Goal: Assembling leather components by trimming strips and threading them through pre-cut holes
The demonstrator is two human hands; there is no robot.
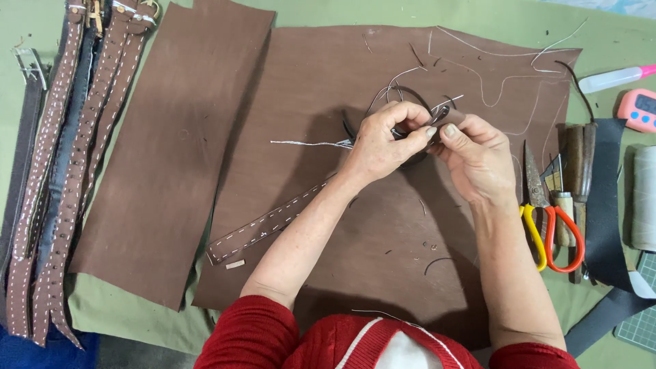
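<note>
My left hand (386, 140) and my right hand (478, 157) meet above a large brown leather sheet (383, 260). Both pinch the upper end of a brown leather strap (263, 229) with white stitching, which runs down to the left across the sheet. My left hand's fingers close on the strap end and a dark loop of leather (403, 92) curling behind it. My right thumb and fingers press on the same spot from the right. White thread (307, 143) trails out left from under my left hand, and more thread loops above the hands.
A second brown leather sheet (171, 150) lies to the left. Several stitched straps (61, 171) lie along the far left edge. Scissors with orange and yellow handles (553, 232), wooden-handled tools (581, 164), black leather (608, 205), a thread spool (642, 198) and a pink timer (639, 109) sit on the right.
</note>
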